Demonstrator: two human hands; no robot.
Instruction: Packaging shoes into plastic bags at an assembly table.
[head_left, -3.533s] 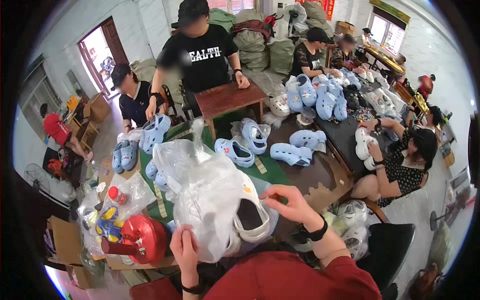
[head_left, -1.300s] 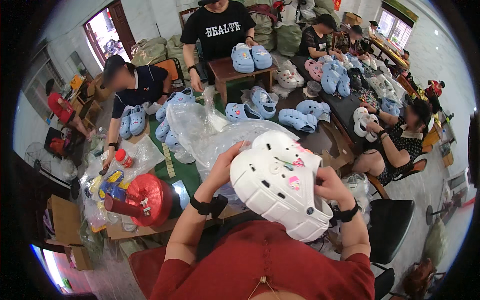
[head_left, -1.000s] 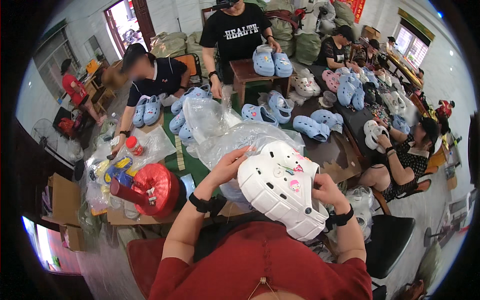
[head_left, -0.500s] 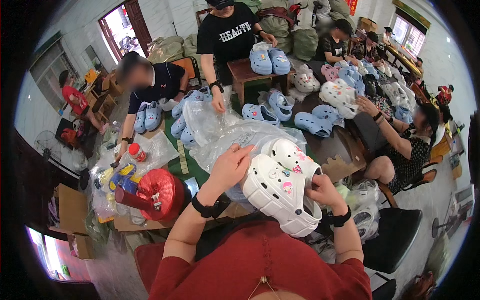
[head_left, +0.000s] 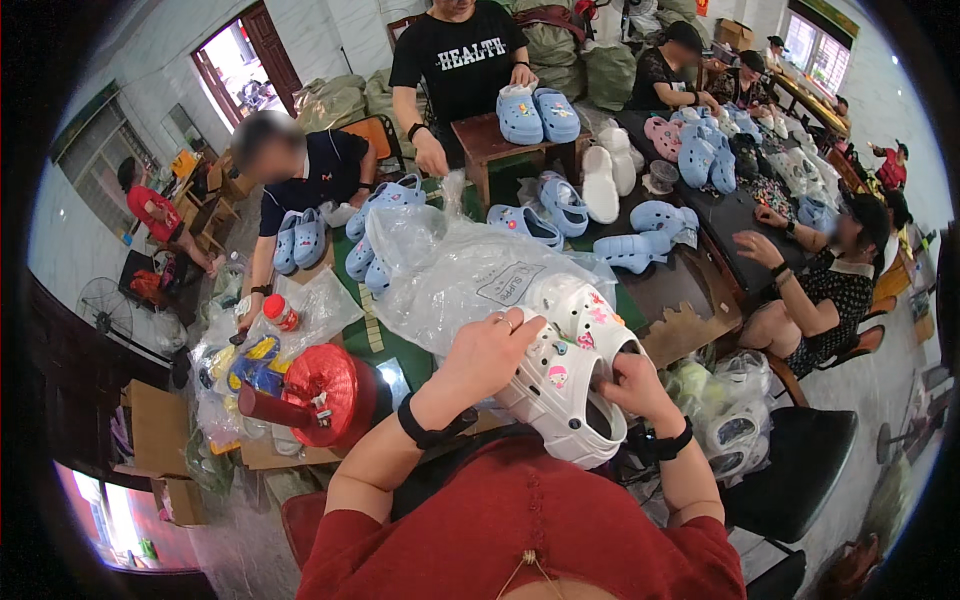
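Observation:
Close to my chest I hold a pair of white clogs [head_left: 562,405], side by side, with pink and coloured charms on their uppers. My left hand [head_left: 487,352] grips the left clog near its toe, its fingers bent over the upper. My right hand [head_left: 638,388] has its fingers hooked into the opening at the clogs' right side; their tips are hidden. A clear plastic bag [head_left: 450,275] lies on the table just beyond the clogs, and the clogs' toes overlap its near edge.
Left of my arm stands a red round container [head_left: 325,385] with a thick handle, near a red-capped jar [head_left: 280,312]. Blue clogs [head_left: 635,250] lie around the table. Opposite, a person in black [head_left: 460,70] touches the bag's far end. Bagged shoes [head_left: 735,415] sit at my right.
The white clogs have shifted slightly in my hands, and my left hand now bends further over the upper. At right, a co-worker's hands have left another white pair, now lying on the table.

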